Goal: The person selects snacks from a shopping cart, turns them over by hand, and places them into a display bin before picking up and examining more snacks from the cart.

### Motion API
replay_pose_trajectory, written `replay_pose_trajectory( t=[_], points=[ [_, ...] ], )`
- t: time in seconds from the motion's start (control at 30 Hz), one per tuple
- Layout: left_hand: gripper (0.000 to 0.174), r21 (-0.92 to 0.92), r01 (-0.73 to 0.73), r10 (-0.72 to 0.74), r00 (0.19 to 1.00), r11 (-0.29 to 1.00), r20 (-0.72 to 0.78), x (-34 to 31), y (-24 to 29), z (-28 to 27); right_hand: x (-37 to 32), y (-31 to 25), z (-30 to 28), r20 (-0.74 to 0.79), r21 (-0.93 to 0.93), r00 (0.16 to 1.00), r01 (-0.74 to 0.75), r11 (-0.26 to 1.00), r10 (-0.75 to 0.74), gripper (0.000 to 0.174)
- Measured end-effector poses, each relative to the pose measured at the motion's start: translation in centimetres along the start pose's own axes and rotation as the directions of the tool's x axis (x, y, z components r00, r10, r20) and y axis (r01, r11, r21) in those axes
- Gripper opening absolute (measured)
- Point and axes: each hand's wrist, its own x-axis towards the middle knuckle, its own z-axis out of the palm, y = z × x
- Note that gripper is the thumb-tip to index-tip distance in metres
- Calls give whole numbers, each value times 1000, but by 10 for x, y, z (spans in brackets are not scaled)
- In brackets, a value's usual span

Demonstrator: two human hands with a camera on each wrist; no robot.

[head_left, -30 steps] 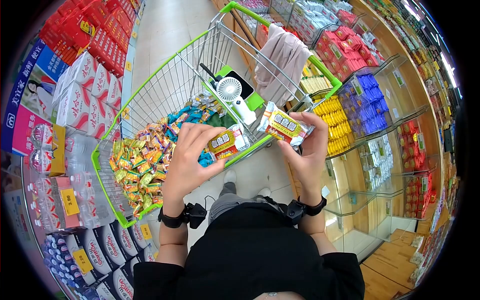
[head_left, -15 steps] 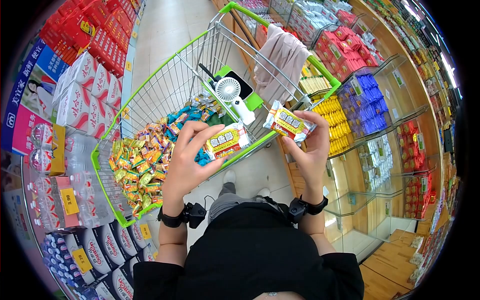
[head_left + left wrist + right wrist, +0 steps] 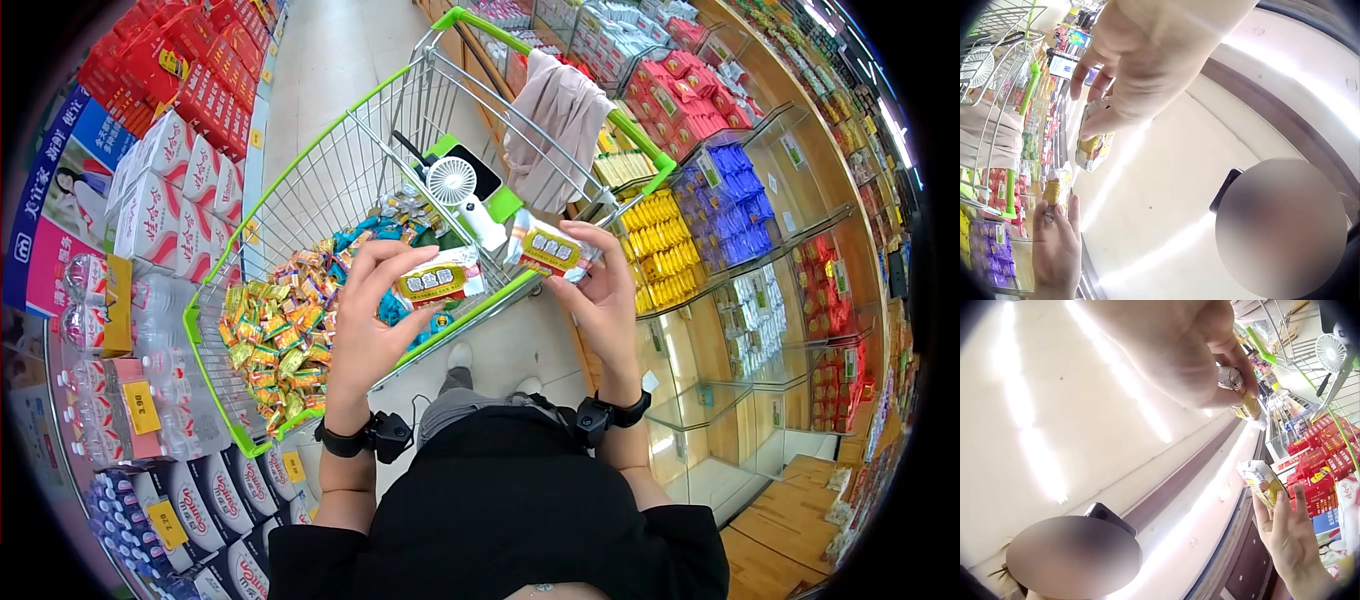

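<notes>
In the head view my left hand [image 3: 365, 320] pinches a small wrapped snack packet [image 3: 440, 279] by its left end, thumb below and fingers above. The wrapper is white, yellow and red, with Chinese lettering facing up. A matching packet [image 3: 548, 250] is pinched at its right end by my right hand [image 3: 605, 305]. The two packets hang side by side above the near rim of the shopping cart [image 3: 480, 310], a short gap between them. The right wrist view shows the left hand's packet [image 3: 1263, 481] from its side.
Inside the cart lies a heap of wrapped candies [image 3: 285, 330]. A white handheld fan [image 3: 455, 185] and a pink cloth [image 3: 550, 130] are at the handle end. Snack shelves [image 3: 740, 210] line the right; boxes [image 3: 180, 190] and bottled water [image 3: 100, 400] are stacked left.
Both hands have shifted a little to the left, the right one more, so the packets stand closer together. Earlier, the left packet turned to level; both stay in the fingers.
</notes>
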Motion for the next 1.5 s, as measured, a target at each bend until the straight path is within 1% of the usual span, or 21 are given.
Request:
replay_pose_trajectory(
  t=[0.03, 0.17, 0.27, 0.37, 0.43, 0.57, 0.63, 0.77, 0.83, 0.87, 0.93, 1.0, 1.07, 1.1, 1.17, 1.27, 1.3, 1.33, 1.4, 1.43, 1.5],
  points=[
    [48, 23, -20, 20, 1000, 1000, 17, 0, 2, 1, -1, 1, 0, 17, 54, 1000, -21, 998, 20, 47],
    [48, -1, -40, 40, 997, 999, 73, -1, 5, 6, -4, 1, 5, 71, 59, 996, -52, 997, 48, 48],
    [47, 14, -32, 30, 992, 999, 126, -1, 9, 14, -6, 2, 10, 140, 95, 974, -192, 977, 177, 39],
    [48, -53, -61, 70, 981, 997, 182, -4, 7, 23, -8, 10, 20, 125, 139, 977, -187, 972, 170, 36],
    [48, -63, -47, 58, 981, 997, 183, -6, 5, 25, -9, 7, 26, 73, 173, 982, -185, 967, 174, 34],
    [50, -8, -34, 34, 987, 999, 157, -10, -4, 27, -9, 11, 24, 131, 179, 971, -221, 959, 200, 34],
    [51, 16, -58, 55, 989, 998, 134, -9, -5, 26, -11, 15, 22, 158, 222, 939, -336, 915, 306, 33],
    [51, 51, -62, 56, 993, 997, 106, -11, -7, 27, -10, 10, 24, 140, 284, 927, -375, 883, 348, 35],
    [51, 105, -96, 85, 991, 990, 107, -10, -7, 27, -10, 6, 29, 187, 271, 956, -271, 924, 226, 42],
    [50, 159, -130, 113, 987, 979, 110, -9, -7, 27, -11, 7, 29, 187, 271, 956, -271, 924, 226, 42],
    [50, 149, -145, 128, 985, 978, 119, -10, -8, 28, -11, 10, 29, 189, 185, 965, -219, 958, 184, 47],
    [50, 140, -161, 143, 981, 977, 129, -10, -8, 29, -12, 12, 28, 183, 181, 962, -235, 955, 202, 47],
    [64, 76, -118, 108, 987, 990, 117, -10, -5, 31, -12, 12, 27, 177, 178, 960, -249, 952, 218, 46],
    [64, 75, -120, 111, 987, 990, 118, -10, -4, 32, -12, 11, 27, 173, 163, 971, -193, 968, 165, 46],
    [82, -263, -28, 46, 997, 964, 64, -10, -5, 35, -12, 7, 24, 166, 145, 980, -132, 980, 108, 46],
    [92, -349, 9, 43, 989, 937, 142, -9, -8, 33, -13, 0, 20, 196, 122, 980, -57, 991, 33, 46],
    [82, -407, 32, 12, 994, 913, 106, -10, -3, 36, -14, -1, 18, 206, 135, 978, -38, 990, 9, 46],
    [82, -407, 30, 16, 994, 913, 108, -11, -5, 36, -15, -3, 17, 216, 148, 976, -18, 989, -15, 46],
    [66, -361, 68, 19, 972, 930, 233, -14, -11, 36, -17, -6, 13, 222, 123, 974, 7, 992, -34, 47],
    [50, -391, 90, -16, 982, 916, 189, -13, -1, 39, -19, -8, 11, 232, 99, 971, 29, 995, -51, 49],
    [47, -384, 72, 9, 979, 921, 205, -13, 0, 43, -22, -11, 4, 233, 42, 972, 32, 999, -41, 52]
  ],
)
